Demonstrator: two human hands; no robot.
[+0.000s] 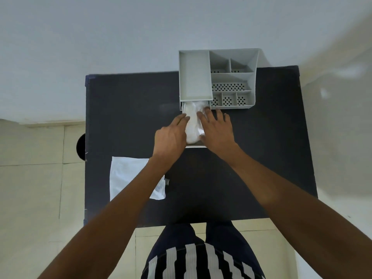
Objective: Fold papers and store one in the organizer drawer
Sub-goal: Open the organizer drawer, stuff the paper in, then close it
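Both hands, left hand (171, 135) and right hand (217, 129), press flat and open on the folded paper (192, 125) lying in the organizer drawer (196, 146); light and easily crumpled, it is probably best handled by its edges.

Your left hand (171, 135) and right hand (218, 129) press a folded paper (193, 123) into the open drawer (196, 146) — another paper (128, 176) lies on the table (130, 109).

Count on black table (128, 117): one grey organizer (233, 77), one pulled-out drawer (196, 146), two white papers — one in drawer (193, 125), one flat at near left (128, 176). Two hands present: left (171, 137), right (217, 131).
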